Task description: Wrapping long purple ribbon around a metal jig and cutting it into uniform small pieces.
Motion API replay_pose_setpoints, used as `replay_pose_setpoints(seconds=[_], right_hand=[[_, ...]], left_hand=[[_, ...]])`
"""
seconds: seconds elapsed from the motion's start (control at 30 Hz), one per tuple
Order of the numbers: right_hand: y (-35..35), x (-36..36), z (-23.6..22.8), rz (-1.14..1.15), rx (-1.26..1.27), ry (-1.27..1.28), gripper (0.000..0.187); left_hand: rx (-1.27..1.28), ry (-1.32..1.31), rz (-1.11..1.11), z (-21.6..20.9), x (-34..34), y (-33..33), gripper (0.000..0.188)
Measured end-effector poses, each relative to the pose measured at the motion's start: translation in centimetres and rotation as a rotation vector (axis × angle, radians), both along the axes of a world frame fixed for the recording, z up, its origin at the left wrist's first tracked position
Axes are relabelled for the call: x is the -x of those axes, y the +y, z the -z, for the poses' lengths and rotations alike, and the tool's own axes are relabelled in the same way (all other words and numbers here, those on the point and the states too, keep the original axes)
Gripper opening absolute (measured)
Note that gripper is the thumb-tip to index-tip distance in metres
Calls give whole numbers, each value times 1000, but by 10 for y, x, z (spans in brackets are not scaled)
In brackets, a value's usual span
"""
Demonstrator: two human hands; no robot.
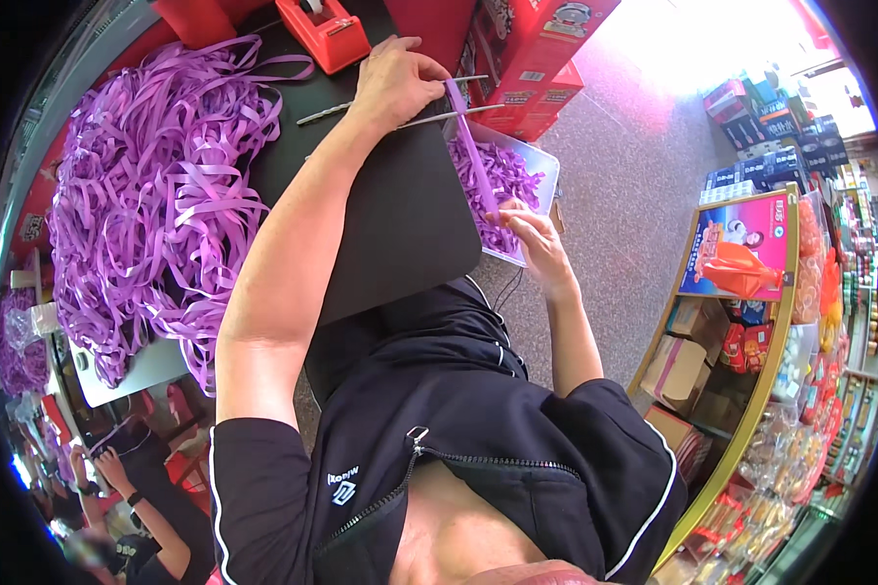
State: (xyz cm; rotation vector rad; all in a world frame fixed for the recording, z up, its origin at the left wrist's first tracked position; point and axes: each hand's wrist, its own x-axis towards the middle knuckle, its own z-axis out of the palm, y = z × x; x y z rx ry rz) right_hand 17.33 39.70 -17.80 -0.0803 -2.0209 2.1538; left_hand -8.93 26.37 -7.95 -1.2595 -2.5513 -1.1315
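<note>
A purple ribbon [473, 156] stretches between my two hands, past two thin metal rods [473, 110] that jut over the black tabletop's [390, 229] right edge. My left hand [395, 86] is closed at the ribbon's upper end, fingertips beside the rods; the exact grip is partly hidden. Lower and to the right, my right hand [535, 242] pinches the ribbon's other end. Below the ribbon, a white bin [546, 175] holds many short purple ribbon pieces [507, 171]. On the left of the table lies a big tangled heap of purple ribbon [156, 195].
A red tape dispenser [327, 34] stands at the table's far side, with red boxes [537, 58] beyond the bin. At the right is a shelf unit [717, 361] with packaged goods. Another person [146, 526] works at the lower left.
</note>
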Motion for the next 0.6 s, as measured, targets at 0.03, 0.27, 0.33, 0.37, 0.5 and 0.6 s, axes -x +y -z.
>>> replay_pose_setpoints(seconds=[0.03, 0.27, 0.33, 0.37, 0.5, 0.6], right_hand=[[-1, -1, -8, -5, 4, 28, 26], [-7, 6, -61, -30, -96, 170, 22], [-8, 12, -71, -44, -137, 236, 21], [-10, 16, -79, -37, -198, 289, 19], [-6, 26, -98, 25, -328, 282, 17], [-2, 34, -113, 40, -483, 311, 17]], left_hand=[[-3, 9, -14, 0, -1, 0, 23], [-2, 9, -4, 1, -1, 0, 23], [-18, 14, 30, 1, 2, -2, 22], [-21, 14, 30, 2, 2, -2, 22], [-24, 18, 7, 2, 0, -1, 22], [-34, -2, -6, 6, 2, 0, 22]])
